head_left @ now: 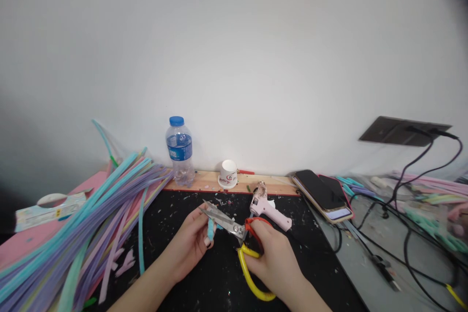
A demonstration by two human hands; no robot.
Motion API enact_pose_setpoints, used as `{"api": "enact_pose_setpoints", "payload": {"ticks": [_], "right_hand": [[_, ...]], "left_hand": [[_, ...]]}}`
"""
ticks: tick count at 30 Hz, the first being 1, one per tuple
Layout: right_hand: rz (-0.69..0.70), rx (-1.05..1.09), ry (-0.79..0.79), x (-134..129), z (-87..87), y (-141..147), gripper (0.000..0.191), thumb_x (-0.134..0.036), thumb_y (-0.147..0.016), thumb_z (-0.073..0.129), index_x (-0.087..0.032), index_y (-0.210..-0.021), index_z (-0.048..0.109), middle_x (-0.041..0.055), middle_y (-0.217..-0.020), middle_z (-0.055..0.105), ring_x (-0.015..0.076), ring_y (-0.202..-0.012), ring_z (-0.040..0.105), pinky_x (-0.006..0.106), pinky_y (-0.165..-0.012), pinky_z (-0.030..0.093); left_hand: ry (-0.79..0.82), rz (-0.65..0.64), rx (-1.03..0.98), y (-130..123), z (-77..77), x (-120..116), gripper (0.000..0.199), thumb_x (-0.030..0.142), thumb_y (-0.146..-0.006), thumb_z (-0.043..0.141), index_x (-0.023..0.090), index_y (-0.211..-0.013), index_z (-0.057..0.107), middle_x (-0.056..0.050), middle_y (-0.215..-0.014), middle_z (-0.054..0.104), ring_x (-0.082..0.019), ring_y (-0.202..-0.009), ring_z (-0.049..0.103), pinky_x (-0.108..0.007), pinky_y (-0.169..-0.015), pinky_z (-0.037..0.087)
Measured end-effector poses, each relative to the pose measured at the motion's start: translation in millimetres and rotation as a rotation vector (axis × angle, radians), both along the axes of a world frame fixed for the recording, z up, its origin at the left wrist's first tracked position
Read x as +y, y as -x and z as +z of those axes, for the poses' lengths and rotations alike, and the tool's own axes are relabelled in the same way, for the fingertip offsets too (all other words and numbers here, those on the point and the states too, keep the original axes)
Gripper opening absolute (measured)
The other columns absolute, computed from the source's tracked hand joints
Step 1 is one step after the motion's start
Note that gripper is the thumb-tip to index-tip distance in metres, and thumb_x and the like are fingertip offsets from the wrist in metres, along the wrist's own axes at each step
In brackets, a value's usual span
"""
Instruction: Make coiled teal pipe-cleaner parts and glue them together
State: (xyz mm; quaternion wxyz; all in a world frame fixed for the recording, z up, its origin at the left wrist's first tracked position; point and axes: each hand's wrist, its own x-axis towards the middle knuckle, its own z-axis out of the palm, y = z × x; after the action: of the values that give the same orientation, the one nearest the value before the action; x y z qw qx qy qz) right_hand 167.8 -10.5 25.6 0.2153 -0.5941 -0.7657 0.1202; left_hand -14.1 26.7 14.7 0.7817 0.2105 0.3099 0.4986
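Observation:
My right hand (274,258) grips a pair of scissors (252,273) with one red and one yellow handle. Their metal blades point up and left, parted a little, and reach over to my left hand (195,243). Between the closed fingers of that hand is a short light-blue fuzzy stem piece (210,230), right beside the blades. Whether the blades touch the piece I cannot tell. Behind my right hand a pale pink hot glue gun (270,209) lies on the black mat (208,287).
Many long pastel fuzzy stems (109,209) spread over the left side. A water bottle (180,156) and an upturned paper cup (228,174) stand by the wall. Stacked phones (325,192) lie at right, near black cables (405,200) running from a wall socket (395,130).

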Motion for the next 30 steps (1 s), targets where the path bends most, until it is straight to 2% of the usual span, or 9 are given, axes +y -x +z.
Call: {"api": "enact_pose_setpoints", "payload": {"ticks": [17, 30], "right_hand": [[-0.045, 0.0, 0.04, -0.4, -2.7, 2.1, 0.015, -0.019, -0.066, 0.057, -0.02, -0.081, 0.054, 0.0034, -0.08, 0.06, 0.0199, -0.07, 0.058, 0.025, -0.06, 0.041], [-0.076, -0.045, 0.036, -0.8, -5.1, 6.5, 0.013, -0.016, -0.065, 0.055, -0.02, -0.078, 0.053, 0.0028, -0.077, 0.062, 0.0211, -0.072, 0.061, 0.025, -0.061, 0.042]], "left_hand": [[-0.06, -0.019, 0.041, 0.3, -1.4, 1.0, 0.02, 0.029, -0.072, 0.069, 0.016, -0.077, 0.055, 0.008, -0.047, 0.049, -0.001, -0.032, 0.035, -0.012, -0.035, 0.033], [-0.007, -0.051, 0.0, 0.3, -5.2, 1.7, 0.019, 0.026, -0.073, 0.067, 0.015, -0.069, 0.052, 0.006, -0.053, 0.051, -0.001, -0.035, 0.038, -0.012, -0.038, 0.032]]}}
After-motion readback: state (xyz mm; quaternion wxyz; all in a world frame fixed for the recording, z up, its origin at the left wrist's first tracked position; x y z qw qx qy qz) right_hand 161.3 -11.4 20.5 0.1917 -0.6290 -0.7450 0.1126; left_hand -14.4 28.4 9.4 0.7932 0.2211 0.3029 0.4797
